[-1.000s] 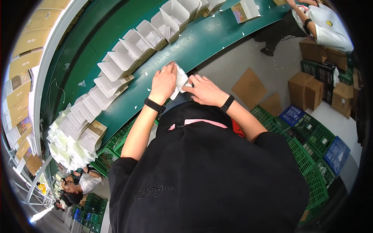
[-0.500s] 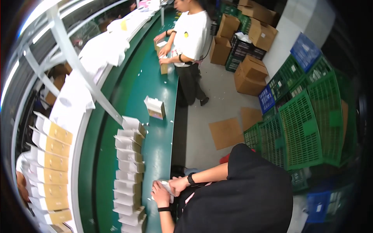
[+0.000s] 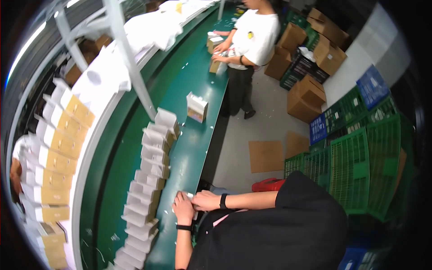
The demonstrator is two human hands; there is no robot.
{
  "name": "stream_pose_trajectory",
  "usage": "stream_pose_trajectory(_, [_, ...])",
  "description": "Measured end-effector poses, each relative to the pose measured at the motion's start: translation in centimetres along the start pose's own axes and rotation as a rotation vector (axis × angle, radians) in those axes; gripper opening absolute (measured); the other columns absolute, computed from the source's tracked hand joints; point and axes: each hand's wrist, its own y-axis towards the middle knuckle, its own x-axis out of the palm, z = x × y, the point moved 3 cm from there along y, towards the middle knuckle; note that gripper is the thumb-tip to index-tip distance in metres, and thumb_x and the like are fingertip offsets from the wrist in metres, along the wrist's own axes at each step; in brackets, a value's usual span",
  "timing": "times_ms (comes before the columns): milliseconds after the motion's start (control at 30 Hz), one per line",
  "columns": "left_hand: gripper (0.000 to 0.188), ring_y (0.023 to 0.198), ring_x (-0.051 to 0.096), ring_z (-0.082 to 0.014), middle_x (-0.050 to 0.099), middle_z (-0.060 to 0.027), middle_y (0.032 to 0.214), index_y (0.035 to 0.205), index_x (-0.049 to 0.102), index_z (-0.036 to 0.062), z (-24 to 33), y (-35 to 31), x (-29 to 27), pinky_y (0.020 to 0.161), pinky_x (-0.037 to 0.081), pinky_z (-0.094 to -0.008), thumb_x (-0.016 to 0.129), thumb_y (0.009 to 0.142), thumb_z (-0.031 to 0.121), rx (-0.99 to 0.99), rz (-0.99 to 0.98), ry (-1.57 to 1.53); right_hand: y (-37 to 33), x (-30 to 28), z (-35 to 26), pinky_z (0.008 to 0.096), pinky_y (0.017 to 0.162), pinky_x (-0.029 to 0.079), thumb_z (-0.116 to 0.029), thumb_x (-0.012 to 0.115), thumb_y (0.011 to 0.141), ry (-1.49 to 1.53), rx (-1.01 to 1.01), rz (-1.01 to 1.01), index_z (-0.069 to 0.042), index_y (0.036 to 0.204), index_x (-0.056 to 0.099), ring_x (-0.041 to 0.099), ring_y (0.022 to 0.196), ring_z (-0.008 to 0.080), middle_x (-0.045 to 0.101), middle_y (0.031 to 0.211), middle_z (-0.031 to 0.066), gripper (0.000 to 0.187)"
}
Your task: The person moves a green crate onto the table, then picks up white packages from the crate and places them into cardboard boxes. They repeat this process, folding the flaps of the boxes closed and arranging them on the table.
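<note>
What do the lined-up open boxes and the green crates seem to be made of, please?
Boxes: matte, probably paperboard, judging by their thin, folded white flaps. Green crates: likely moulded plastic with a dull sheen, given their lattice walls.

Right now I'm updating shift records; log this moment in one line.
left hand: on white item (mostly hidden) | right hand: at same item | nearby: row of open boxes on green worktop
</note>
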Motion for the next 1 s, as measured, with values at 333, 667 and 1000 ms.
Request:
stream_pose_trajectory(333, [0.061, 0.117, 0.059, -0.0285, 0.061, -0.0110, 0.127, 0.130, 0.062, 0.0029, 2.2, 1.9, -2.0, 0.110, 0.044, -0.0449, 0.080, 0.078, 0.028, -0.029, 0.173, -0.101, 3.7, -3.9, 8.3, 0.0425, 0.073, 0.059, -0.012, 0.071, 0.089, 0.361, 0.180, 0.283, 0.000, 0.106, 0.074, 0.075, 0.082, 0.0305, 0.076, 0.092, 0.0178, 0.022])
stream_pose_trajectory(667, [0.065, 0.121, 0.059, -0.0330, 0.065, -0.0137, 0.125, 0.133, 0.065, 0.0062, 0.9, 1.8, -1.6, 0.113, 0.043, -0.0448, 0.083, 0.073, 0.022, 0.095, 0.250, -0.295, 4.7, -3.0, 7.5, 0.0478, 0.089, 0.056, -0.013, 0.058, 0.093, 0.186, -0.140, 0.011, -0.012, 0.117, 0.071, 0.070, 0.103, 0.0366, 0.073, 0.109, 0.0165, 0.027])
stream_pose_trajectory(1000, [0.053, 0.107, 0.061, -0.0370, 0.065, -0.0151, 0.115, 0.115, 0.062, 0.0022, 2.4, 0.0, -4.6, 0.095, 0.049, -0.0448, 0.086, 0.074, 0.026, 0.003, 0.187, -0.252, 5.8, -2.9, 4.5, 0.0497, 0.082, 0.056, -0.011, 0.074, 0.079, 0.176, -0.125, -0.339, -0.007, 0.113, 0.070, 0.070, 0.098, 0.0384, 0.074, 0.103, 0.0177, 0.034])
